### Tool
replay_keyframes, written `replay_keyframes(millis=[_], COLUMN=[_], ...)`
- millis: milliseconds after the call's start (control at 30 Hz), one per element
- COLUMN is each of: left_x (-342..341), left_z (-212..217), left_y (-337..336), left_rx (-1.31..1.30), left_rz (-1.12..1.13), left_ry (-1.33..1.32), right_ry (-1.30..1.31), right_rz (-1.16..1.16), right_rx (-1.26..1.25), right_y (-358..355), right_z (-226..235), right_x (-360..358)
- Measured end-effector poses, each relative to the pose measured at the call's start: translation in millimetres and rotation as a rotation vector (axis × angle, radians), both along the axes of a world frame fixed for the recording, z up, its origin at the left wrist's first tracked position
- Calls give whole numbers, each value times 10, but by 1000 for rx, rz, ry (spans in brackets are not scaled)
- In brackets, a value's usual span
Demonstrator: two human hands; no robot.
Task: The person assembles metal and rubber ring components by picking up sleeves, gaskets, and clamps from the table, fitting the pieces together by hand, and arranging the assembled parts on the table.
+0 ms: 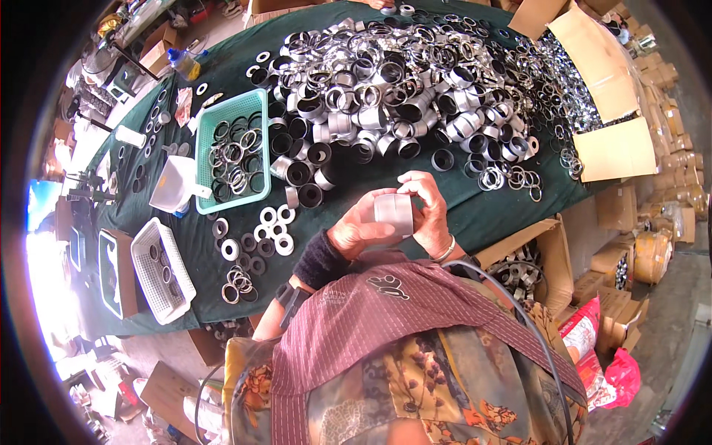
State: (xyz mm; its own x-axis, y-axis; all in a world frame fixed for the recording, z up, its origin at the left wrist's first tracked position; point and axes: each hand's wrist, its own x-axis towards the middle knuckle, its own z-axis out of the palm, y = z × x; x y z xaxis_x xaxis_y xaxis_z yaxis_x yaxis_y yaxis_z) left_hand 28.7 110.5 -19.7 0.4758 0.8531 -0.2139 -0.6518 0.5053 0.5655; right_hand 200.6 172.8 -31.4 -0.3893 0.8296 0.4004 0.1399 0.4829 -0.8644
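Note:
Close in front of my body, above the near edge of the table, I hold a short grey metal cylinder (394,213). My left hand (356,228) is closed round its left side, with the thumb along the lower edge. At the cylinder's right end, my right hand (432,216) has its fingers curled against it, the upper ones bent over the top. Whatever is inside that end is hidden by the right fingers. Beyond the hands lies a large heap of similar grey cylinders (371,119) with dark insides, mixed with loose metal rings.
Left of the heap, a green basket (262,194) holds metal rings. Flat white and dark washers (283,243) lie on the dark green cloth (200,267). A white basket (188,285) and a white scoop (172,182) sit farther left. An open cardboard box (560,259) of parts stands at right.

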Motion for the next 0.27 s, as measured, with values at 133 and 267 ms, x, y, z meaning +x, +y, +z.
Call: replay_keyframes(millis=[133,267], left_x=[-21,-111], left_z=[-31,-136], left_y=[9,20], left_rx=[104,312], left_rz=[79,126], left_ry=[97,298], right_ry=[139,468], right_rz=[6,260], right_rx=[-192,-1119], right_y=[-94,-64], right_z=[124,145], right_x=[30,218])
